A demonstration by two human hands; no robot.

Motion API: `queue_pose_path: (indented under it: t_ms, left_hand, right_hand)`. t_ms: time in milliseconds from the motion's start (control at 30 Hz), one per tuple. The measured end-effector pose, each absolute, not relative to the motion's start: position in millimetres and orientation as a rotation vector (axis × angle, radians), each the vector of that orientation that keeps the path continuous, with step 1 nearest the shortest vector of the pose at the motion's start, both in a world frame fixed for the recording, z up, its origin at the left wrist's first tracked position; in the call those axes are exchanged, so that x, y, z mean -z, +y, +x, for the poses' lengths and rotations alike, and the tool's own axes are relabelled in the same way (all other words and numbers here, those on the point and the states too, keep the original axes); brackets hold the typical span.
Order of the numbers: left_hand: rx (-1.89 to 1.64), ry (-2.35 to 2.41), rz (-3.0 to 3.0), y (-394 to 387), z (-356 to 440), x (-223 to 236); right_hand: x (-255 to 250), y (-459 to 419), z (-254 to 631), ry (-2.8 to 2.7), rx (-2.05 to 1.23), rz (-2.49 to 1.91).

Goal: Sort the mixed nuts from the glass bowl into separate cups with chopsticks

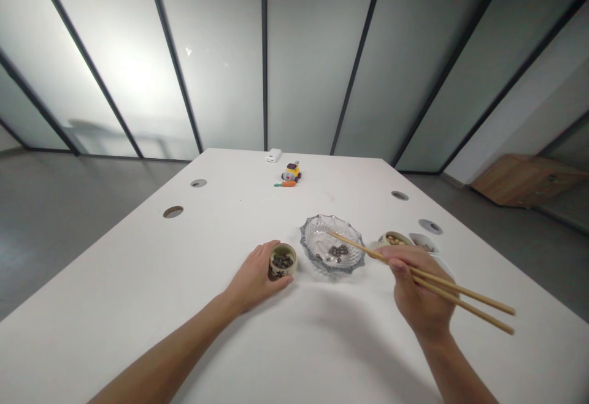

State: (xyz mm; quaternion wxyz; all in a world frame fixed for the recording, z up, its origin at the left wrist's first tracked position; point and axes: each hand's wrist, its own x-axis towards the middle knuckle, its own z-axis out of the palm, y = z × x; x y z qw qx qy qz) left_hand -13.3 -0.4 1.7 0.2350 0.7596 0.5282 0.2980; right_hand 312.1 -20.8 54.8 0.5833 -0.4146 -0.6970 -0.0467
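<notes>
My left hand (260, 278) is wrapped round a small ceramic cup (279, 272) with dark writing on its side, which stands on the white table. Dark beans (282, 260) lie inside the cup. In my right hand (423, 287) is a pair of wooden chopsticks (464, 293), their tips over a clear glass bowl (309, 241) with a scalloped rim. Several dark round beans (339, 251) rest in the bowl. Nothing can be made out between the chopstick tips.
Behind my right hand stand a cup of pale nuts or beans (396, 240) and a white dish (426, 243), both partly hidden. Farther back on the table (221, 208) are a yellow toy car (291, 172), a small orange screwdriver-like piece (288, 184) and a white box-like device (273, 156).
</notes>
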Motion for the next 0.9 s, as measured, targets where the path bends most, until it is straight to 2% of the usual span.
queue_pose_path:
  t_ms: [233, 667, 900]
  left_hand:
    - [-0.838, 1.442, 2.099, 0.6, -13.6, 1.6]
    - [-0.823, 1.431, 2.088, 1.4, -14.9, 3.5]
    - [-0.827, 1.436, 2.094, 1.0, -15.1, 3.4]
  right_hand:
    - [-55.1, -13.9, 314.7, -1.755, 0.132, -1.042]
    - [-49.5, -9.1, 314.2, -1.958, -0.127, -1.099]
    - [-49.5, -8.8, 316.3, -1.906, 0.014, -1.077]
